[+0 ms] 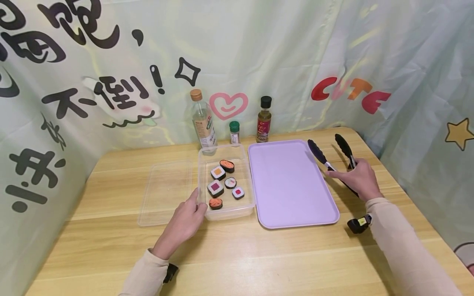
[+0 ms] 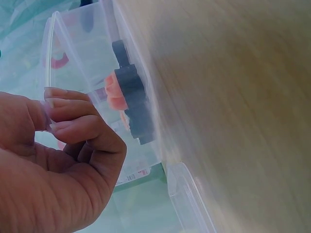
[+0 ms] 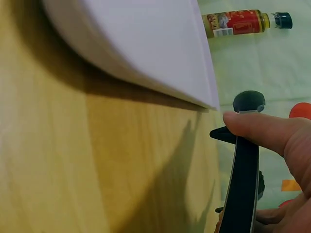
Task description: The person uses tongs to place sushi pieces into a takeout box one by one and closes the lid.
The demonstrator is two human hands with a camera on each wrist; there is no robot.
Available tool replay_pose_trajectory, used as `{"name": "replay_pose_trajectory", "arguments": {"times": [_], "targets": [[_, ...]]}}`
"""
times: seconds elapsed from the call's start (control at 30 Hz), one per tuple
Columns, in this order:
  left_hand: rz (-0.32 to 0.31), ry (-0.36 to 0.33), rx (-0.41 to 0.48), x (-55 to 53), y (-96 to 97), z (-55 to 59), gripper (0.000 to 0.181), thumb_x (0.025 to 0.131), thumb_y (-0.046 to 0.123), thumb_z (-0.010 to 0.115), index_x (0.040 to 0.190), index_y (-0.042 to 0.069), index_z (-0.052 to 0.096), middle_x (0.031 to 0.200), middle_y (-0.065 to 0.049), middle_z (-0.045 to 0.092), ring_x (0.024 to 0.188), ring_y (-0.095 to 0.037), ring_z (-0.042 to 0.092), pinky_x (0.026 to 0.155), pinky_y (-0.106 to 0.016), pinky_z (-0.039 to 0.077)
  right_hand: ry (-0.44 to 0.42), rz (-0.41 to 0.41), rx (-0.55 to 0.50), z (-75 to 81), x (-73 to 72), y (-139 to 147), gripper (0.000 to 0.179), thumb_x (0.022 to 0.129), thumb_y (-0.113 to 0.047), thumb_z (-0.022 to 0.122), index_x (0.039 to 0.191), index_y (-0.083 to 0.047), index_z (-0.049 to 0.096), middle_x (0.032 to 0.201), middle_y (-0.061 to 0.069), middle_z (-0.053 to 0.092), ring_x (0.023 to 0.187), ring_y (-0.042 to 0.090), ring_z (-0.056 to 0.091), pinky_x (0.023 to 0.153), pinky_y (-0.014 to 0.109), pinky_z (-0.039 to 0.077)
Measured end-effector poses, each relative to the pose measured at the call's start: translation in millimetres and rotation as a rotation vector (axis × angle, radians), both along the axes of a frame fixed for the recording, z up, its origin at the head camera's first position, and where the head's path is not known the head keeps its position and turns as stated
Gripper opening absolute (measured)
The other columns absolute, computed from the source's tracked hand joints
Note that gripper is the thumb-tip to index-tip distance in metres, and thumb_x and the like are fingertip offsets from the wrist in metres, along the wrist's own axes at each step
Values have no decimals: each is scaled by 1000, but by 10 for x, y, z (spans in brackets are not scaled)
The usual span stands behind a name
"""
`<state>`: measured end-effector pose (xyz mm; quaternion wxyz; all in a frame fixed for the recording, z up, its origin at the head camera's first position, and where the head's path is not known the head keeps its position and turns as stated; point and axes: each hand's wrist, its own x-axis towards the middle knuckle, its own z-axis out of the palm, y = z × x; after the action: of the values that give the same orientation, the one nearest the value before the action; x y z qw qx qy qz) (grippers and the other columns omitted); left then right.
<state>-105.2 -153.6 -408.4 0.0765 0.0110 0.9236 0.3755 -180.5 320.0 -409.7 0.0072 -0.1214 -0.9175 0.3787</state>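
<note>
My left hand [image 1: 187, 218] pinches the near left rim of a clear plastic box [image 1: 244, 207], thumb and fingertips meeting at its edge in the left wrist view. Several sushi pieces lie inside, among them a salmon-topped one [image 1: 215, 203], a roll with a dark red centre [image 1: 215, 188] and one with an orange centre [image 1: 218, 172]. To the right, my right hand [image 1: 361, 179] grips black kitchen tongs [image 3: 244, 179] by their handles. The tongs' arms are spread apart with nothing between the tips, which point toward the back beside the lilac tray [image 1: 292, 185].
A clear lid [image 1: 164, 193] lies left of the box. Along the back stand a tall bottle with an orange cap [image 1: 203, 125], a small green-capped jar [image 1: 235, 132] and an olive oil bottle [image 1: 263, 121]. A printed curtain [image 1: 281, 49] hangs behind the wooden table [image 1: 240, 259].
</note>
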Motion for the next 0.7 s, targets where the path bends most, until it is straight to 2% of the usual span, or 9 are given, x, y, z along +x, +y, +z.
{"name": "replay_pose_trajectory", "arguments": {"times": [0.1, 0.37, 0.57, 0.7], "targets": [[0, -2, 1, 3, -1, 3, 64, 102, 19, 42, 159, -4, 23, 57, 4, 40, 46, -11, 33, 46, -32, 36, 24, -14, 11, -42, 0, 15, 101, 77, -49, 84, 137, 19, 40, 131, 39, 44, 113, 48, 45, 94, 61, 40], [-4, 2, 3, 5, 0, 7, 65, 101, 19, 42, 159, -3, 23, 57, 4, 40, 46, -11, 33, 43, -30, 34, 22, -56, 29, -115, -3, 30, 97, 77, -47, 86, 134, 17, 41, 126, 36, 44, 108, 47, 45, 90, 59, 41], [-4, 2, -1, 4, -5, -2, 64, 101, 18, 42, 159, -4, 23, 56, 4, 39, 46, -11, 33, 43, -30, 34, 29, -70, 33, -146, -2, 34, 107, 78, -48, 84, 141, 22, 33, 132, 42, 41, 118, 54, 43, 99, 65, 37], [1, -1, -5, 3, -4, -3, 65, 101, 19, 42, 159, -4, 23, 56, 4, 40, 46, -11, 33, 44, -30, 35, 29, -76, 33, -160, 5, 32, 111, 78, -49, 83, 141, 24, 29, 132, 43, 40, 118, 55, 41, 98, 66, 37]]}}
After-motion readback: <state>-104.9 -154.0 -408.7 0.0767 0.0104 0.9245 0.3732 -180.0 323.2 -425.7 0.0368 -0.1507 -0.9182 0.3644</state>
